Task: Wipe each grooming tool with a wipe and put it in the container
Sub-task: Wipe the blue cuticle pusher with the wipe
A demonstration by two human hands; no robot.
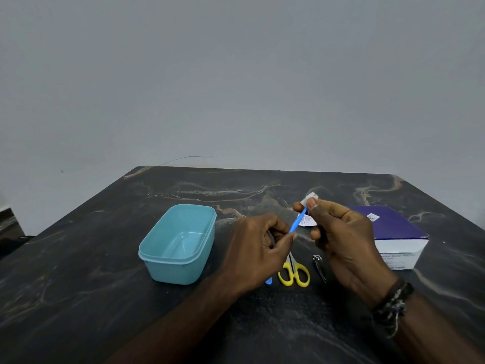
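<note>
I am holding a thin blue tool (pixel 296 223) up over the table (pixel 78 258), my left hand (pixel 258 248) pinching its lower part between thumb and fingertips while my right hand (pixel 343 237) is pinching a small folded white wipe (pixel 311 198) around its upper tip. I judge this to be the wiping step for this tool, and to do it well I am aiming to keep the left pinch firm and low so the stick cannot twist, then drag the wipe along the whole shaft rather than dabbing only the end. The tool looks like smooth, rigid plastic, narrow and straight; what its hidden tip is I cannot tell. The wipe seems soft and limp. The container (pixel 178 243) is sitting open to the left of my hands, a pale blue plastic tub with rounded corners and nothing visible inside. Below my hands, yellow-handled scissors (pixel 294 274) and a shiny metal nail clipper (pixel 320 266) are lying on the dark, marbled tabletop, waiting. A purple and white box (pixel 393 235) and a torn sachet (pixel 307 220) are resting to the right.
</note>
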